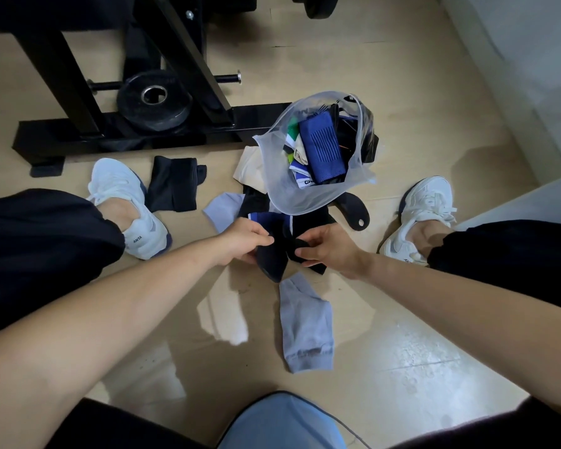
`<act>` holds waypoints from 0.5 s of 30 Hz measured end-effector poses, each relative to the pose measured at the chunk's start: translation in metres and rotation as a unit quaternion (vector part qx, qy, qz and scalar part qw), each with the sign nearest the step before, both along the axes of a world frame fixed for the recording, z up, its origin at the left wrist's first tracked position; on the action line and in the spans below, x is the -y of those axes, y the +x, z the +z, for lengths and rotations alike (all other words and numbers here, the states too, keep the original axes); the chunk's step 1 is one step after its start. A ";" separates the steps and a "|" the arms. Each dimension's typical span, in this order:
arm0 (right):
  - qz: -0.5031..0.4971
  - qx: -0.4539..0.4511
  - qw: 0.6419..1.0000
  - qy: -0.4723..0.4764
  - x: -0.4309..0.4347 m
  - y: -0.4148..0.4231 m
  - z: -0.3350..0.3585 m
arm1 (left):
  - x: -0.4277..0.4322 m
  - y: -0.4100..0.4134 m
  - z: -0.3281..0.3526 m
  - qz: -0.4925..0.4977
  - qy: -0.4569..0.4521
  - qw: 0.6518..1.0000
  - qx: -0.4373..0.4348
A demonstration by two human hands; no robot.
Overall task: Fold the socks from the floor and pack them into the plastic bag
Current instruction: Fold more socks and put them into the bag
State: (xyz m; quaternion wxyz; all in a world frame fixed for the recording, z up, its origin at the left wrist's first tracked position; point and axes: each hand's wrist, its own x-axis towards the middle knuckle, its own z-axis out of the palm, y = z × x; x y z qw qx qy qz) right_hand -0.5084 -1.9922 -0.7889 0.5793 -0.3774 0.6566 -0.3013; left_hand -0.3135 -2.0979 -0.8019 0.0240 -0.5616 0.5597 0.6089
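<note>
A clear plastic bag [279,192] stands open on the floor with several folded socks inside, a blue one [323,147] on top. Just below it lies a pile of dark socks. My left hand [245,239] and my right hand [326,247] both pinch a black and navy sock [277,254] at the near edge of that pile. A light grey sock [306,328] lies flat below my hands. Another light grey sock [224,209] pokes out left of the pile. A black sock [172,184] lies folded by my left shoe. A cream sock [250,166] sits behind the bag.
My white shoes [127,202] [418,215] flank the pile, with my dark trouser legs at both sides. A black weight bench frame [127,134] with a weight plate [154,98] stands at the back left. A white wall [531,76] runs along the right.
</note>
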 end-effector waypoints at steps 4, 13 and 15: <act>0.036 -0.069 0.997 -0.029 -0.002 0.008 0.000 | -0.007 -0.006 0.000 0.065 0.013 0.997 -0.037; 0.171 -0.235 0.952 -0.098 -0.006 0.019 0.000 | -0.015 -0.017 0.009 0.145 0.090 0.981 -0.094; 0.184 -0.238 0.949 -0.099 -0.007 0.020 0.001 | -0.017 -0.015 0.007 0.133 0.105 0.980 -0.100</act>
